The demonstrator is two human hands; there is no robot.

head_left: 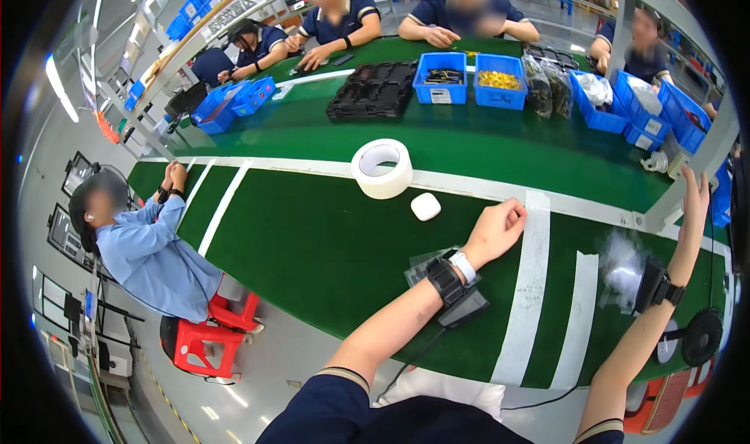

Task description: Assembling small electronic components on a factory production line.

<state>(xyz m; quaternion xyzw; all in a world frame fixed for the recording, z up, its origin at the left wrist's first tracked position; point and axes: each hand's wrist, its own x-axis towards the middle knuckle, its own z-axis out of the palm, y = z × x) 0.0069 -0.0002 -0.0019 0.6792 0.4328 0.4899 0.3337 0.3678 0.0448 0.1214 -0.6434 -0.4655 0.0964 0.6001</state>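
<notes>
My left hand rests on the green table with its fingers curled in, beside a white tape strip; nothing shows in it. Around that wrist are a white watch and a black strap device. My right hand is raised at the right by the pale post, fingers stretched upward and holding nothing. A black strap device sits on that wrist too. Left of my left hand lie a roll of white tape and a small white rounded case.
Clear plastic bags lie between my arms. A small black fan stands by my right elbow. Across the table are blue bins, black trays and several seated people. A person in a light blue shirt sits at the left.
</notes>
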